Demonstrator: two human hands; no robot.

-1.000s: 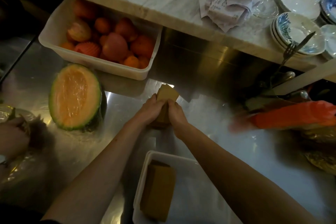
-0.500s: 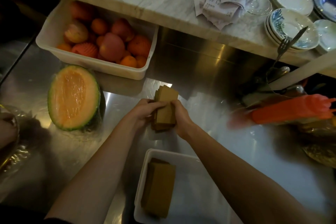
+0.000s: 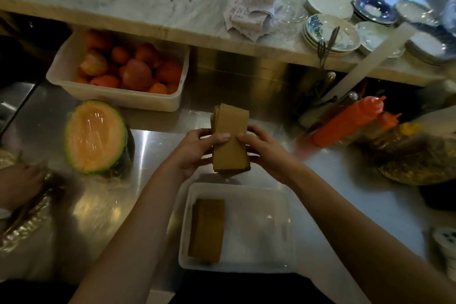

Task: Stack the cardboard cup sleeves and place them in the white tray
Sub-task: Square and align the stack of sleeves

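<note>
A stack of flat brown cardboard cup sleeves [image 3: 230,139] is held above the steel counter, just beyond the white tray [image 3: 259,205]. My left hand [image 3: 197,150] grips its left side and my right hand [image 3: 266,150] grips its right side, thumbs pressed on the top sleeve. The far ends of the sleeves fan out slightly. Another stack of sleeves [image 3: 207,229] lies flat in the left part of the tray, near my body.
A cling-wrapped half melon [image 3: 95,137] sits left of my hands. A white tub of fruit [image 3: 118,96] stands behind it. Orange squeeze bottles [image 3: 350,121] lie at the right. Stacked plates [image 3: 330,34] crowd the marble ledge. Another person's hand [image 3: 17,185] works at far left.
The sleeve stack has been lifted off the counter and tilted flatter toward me, nearer the tray. Both hands have shifted to its sides with thumbs on top.
</note>
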